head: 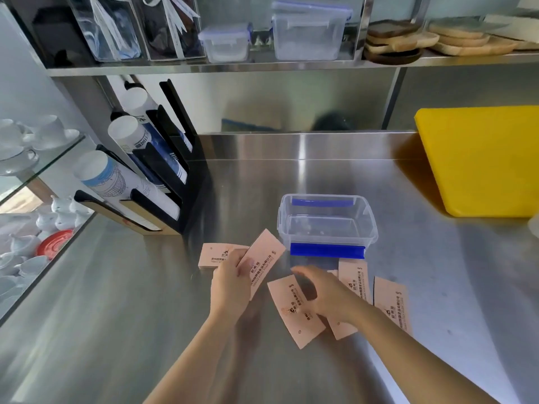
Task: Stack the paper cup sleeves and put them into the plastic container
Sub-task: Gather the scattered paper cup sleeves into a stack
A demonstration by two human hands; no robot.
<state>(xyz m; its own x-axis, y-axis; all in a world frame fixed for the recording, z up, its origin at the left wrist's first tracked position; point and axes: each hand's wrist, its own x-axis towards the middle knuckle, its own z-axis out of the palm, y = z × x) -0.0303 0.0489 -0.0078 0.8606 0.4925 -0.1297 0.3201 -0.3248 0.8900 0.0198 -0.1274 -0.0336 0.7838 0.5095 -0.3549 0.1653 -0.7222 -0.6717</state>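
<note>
The right hand (323,293), fingers spread, hovered directly over the nearest loose sleeve (294,312), its long axis running toward lower right, while the left hand (230,282) pinched a held sleeve (262,258).

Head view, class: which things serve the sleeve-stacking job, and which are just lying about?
Job: held sleeve, small stack, loose sleeves, empty container.
Lying about: yellow board, cup rack, shelf boxes, wooden plates.
</note>
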